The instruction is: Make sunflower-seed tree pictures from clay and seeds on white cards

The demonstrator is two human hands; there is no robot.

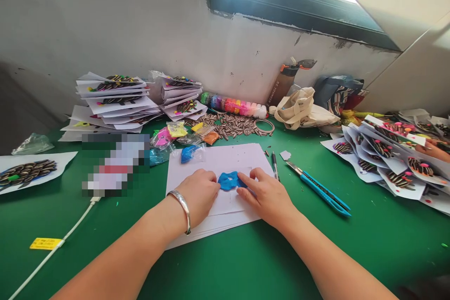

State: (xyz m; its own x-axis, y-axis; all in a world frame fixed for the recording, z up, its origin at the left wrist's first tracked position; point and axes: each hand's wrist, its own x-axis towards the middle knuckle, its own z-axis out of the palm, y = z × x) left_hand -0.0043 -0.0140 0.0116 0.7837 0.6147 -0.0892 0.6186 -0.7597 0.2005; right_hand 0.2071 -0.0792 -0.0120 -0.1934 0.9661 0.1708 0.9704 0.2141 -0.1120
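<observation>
A flattened piece of blue modelling clay (225,183) lies on a small white paper in front of me, atop a stack of larger white sheets (183,173). My left hand (200,194), with a silver bangle at the wrist, has its fingers closed at the clay's left edge. On the other side my right hand (269,197) pinches the clay's right edge between thumb and index finger. Beside the stack's back edge is a bag of blue clay (189,153). To the right lie a pen (274,165) and a blue utility knife (321,192).
Piled paper seed pictures stand at the back left (117,103) and right (390,157). Loose sunflower seeds (228,126), a tape ring (264,126) and clay tubs (239,107) line the back. A white cable (56,247) crosses the left. Another person's hand (434,150) is at far right.
</observation>
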